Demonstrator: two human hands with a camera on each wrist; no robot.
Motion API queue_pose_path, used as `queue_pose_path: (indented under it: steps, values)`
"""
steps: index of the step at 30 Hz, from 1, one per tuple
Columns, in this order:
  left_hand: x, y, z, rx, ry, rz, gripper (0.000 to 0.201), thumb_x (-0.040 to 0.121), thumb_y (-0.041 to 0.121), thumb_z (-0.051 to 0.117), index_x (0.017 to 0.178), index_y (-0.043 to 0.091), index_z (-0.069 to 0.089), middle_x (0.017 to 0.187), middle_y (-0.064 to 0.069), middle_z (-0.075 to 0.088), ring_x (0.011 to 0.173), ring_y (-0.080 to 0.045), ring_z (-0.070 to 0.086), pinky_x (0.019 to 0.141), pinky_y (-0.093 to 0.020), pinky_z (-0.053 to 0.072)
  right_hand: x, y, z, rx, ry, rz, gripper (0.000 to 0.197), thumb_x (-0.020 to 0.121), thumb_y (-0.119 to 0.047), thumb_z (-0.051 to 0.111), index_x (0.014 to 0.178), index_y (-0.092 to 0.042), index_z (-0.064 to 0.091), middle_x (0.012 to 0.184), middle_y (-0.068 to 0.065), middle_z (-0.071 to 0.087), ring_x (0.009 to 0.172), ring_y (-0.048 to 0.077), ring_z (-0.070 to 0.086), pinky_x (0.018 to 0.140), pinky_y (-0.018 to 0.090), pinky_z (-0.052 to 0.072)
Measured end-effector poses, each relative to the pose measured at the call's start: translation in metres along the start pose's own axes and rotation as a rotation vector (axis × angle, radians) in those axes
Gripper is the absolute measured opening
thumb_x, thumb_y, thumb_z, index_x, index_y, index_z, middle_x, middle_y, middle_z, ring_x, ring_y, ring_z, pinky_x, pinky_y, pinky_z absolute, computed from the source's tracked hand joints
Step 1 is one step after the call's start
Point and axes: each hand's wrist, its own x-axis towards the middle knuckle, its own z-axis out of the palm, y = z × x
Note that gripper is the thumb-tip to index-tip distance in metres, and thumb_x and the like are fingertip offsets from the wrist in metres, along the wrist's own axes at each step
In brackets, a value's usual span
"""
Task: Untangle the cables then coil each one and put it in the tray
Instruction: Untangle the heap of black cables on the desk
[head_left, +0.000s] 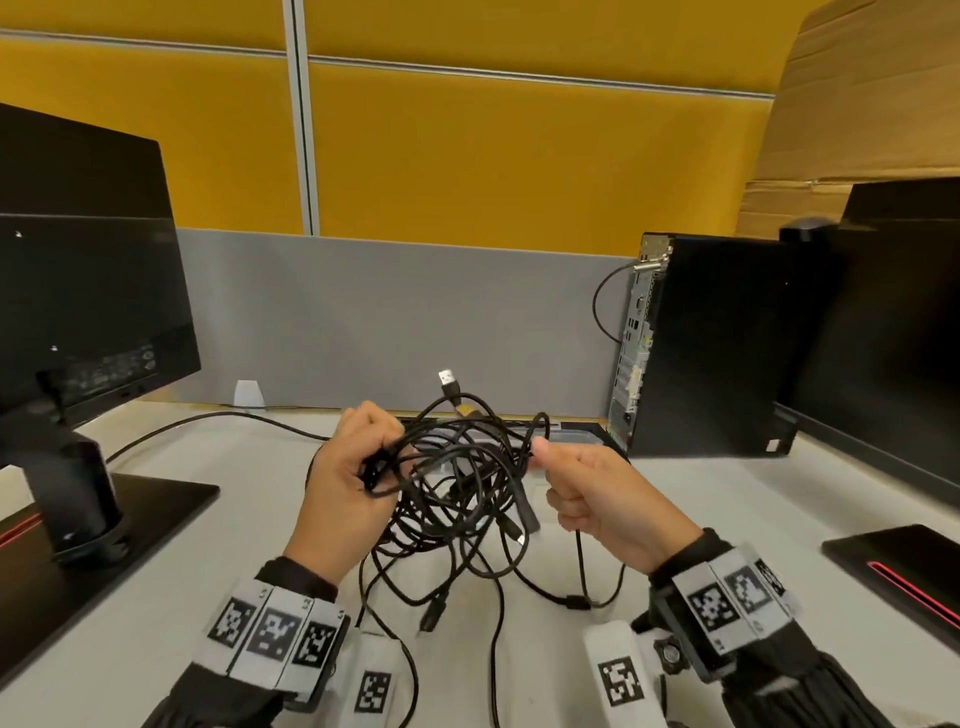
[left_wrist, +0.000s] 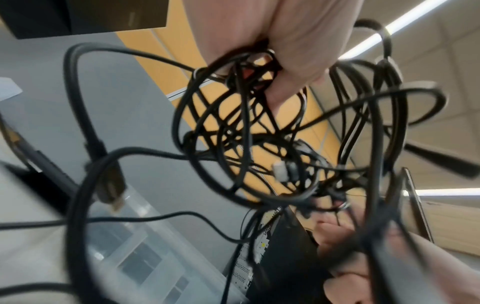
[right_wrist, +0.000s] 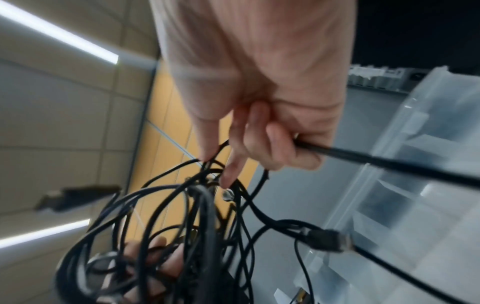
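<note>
Left hand (head_left: 347, 470) is fisted round a bunch of loops on the left side of the cables (head_left: 462, 483), fingers curled tight, wrist roughly level, back of hand toward the camera. Right hand (head_left: 597, 499) is closed too, thumb up and pointing left; one strand runs thru the curled fingers (right_wrist: 281, 148) and out to the right, while thumb & forefinger tips poke at the edge of the knot. Both hands are raised above the table (head_left: 727, 493), w/ the tangle strung between them and its lower loops trailing down onto the table on the near side.

Risks, as I judge them:
- Pulling the hands apart now prob. cinches the knot instead of freeing it, since the left grips several strands at once and they're all crossed.
- Plugs can snag: a USB plug (head_left: 448, 382) sticks up at the far side, others hang low; dragging one thru a loop could jam it or strain its end.
- All strands are black & similar, so easy to follow the wrong one.
- Trailing ends near the table edge could slip off or catch the wrist bands.

Tray (right_wrist: 415, 164), clear plastic w/ dividers, sits on the table just beyond the tangle, next to the computer tower (head_left: 696, 343) on the right. A monitor (head_left: 78, 270) stands far left.
</note>
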Motion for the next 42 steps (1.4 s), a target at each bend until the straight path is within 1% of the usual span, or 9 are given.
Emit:
queue_pose_path:
  steps: [5,8,10,16,21,28,34,39,42]
  values:
    - [-0.002,0.018,0.007,0.083,-0.386,0.035,0.005,0.077,0.035,0.060,0.076,0.030,0.061,0.083,0.016,0.054,0.084,-0.005,0.047,0.076,-0.013,0.036,0.007,0.016,-0.009,0.090,0.074,0.018,0.034,0.088,-0.039,0.053,0.082,-0.006,0.061,0.064,0.002,0.046,0.053,0.010,0.031,0.051,0.021,0.022]
    - [-0.004,0.023,0.003,0.034,-0.665,-0.142,0.042,0.068,0.035,0.077,0.104,0.042,0.058,0.100,0.015,0.058,0.102,-0.009,0.052,0.090,-0.017,0.038,0.008,0.024,-0.015,0.146,0.085,0.038,0.037,0.091,-0.039,0.053,0.105,-0.010,0.070,0.102,0.014,0.063,0.081,0.024,0.048,0.066,0.030,0.035]
    - [-0.002,0.027,-0.005,-0.119,-0.791,-0.288,0.056,0.065,0.039,0.079,0.114,0.047,0.053,0.105,0.012,0.059,0.105,-0.011,0.055,0.095,-0.019,0.041,0.007,0.024,-0.018,0.252,0.049,0.034,0.035,0.091,-0.034,0.051,0.106,-0.009,0.069,0.101,0.010,0.068,0.069,0.013,0.054,0.051,0.021,0.032]
    - [0.000,0.013,0.002,-0.092,-0.317,-0.433,0.057,0.058,0.062,0.065,0.112,0.052,0.050,0.107,0.016,0.057,0.103,0.004,0.054,0.090,-0.020,0.042,0.001,0.023,-0.014,0.392,-0.091,-0.038,0.032,0.086,-0.028,0.047,0.096,-0.006,0.068,0.081,0.003,0.067,0.052,0.003,0.049,0.039,0.015,0.024]
    - [-0.007,0.010,0.007,0.027,-0.708,-0.622,0.106,0.059,0.047,0.082,0.135,0.056,0.008,0.126,0.012,0.047,0.121,-0.002,0.038,0.100,-0.022,0.028,-0.002,0.024,-0.009,0.450,-0.141,-0.084,0.031,0.086,-0.026,0.046,0.079,-0.020,0.075,0.079,-0.001,0.067,0.066,0.007,0.059,0.049,0.014,0.042]
    - [-0.008,0.010,0.016,0.034,-0.646,-0.515,0.018,0.075,0.046,0.068,0.084,0.030,0.067,0.066,0.012,0.062,0.062,0.002,0.051,0.064,-0.016,0.040,-0.002,0.023,-0.009,0.569,-0.150,-0.169,0.027,0.091,-0.023,0.041,0.082,-0.018,0.066,0.078,-0.002,0.063,0.067,0.007,0.058,0.061,0.021,0.051]
    - [-0.003,0.003,0.005,0.004,-0.304,-0.687,0.046,0.084,0.052,0.050,0.066,0.011,0.060,0.044,0.011,0.033,0.044,-0.007,0.030,0.052,-0.026,0.026,0.007,0.028,-0.038,0.416,-0.024,-0.234,0.030,0.065,-0.044,0.080,0.073,-0.023,0.060,0.060,-0.006,0.045,0.053,0.006,0.037,0.051,0.017,0.037]
    - [0.000,-0.004,0.001,0.024,-0.037,-0.774,0.045,0.091,0.046,0.049,0.063,0.010,0.051,0.052,0.003,0.039,0.058,-0.018,0.042,0.075,-0.041,0.047,0.006,0.027,-0.050,0.243,0.116,-0.294,0.026,0.071,-0.043,0.069,0.075,-0.020,0.057,0.058,-0.007,0.040,0.052,0.006,0.033,0.051,0.017,0.033]
    - [0.002,-0.001,-0.002,0.063,-0.004,-0.743,0.051,0.087,0.048,0.053,0.064,0.002,0.050,0.055,-0.003,0.038,0.057,-0.019,0.044,0.064,-0.031,0.042,0.005,0.024,-0.050,0.123,0.243,-0.315,0.016,0.089,-0.026,0.052,0.079,-0.015,0.050,0.058,-0.005,0.038,0.054,0.008,0.032,0.055,0.022,0.030]
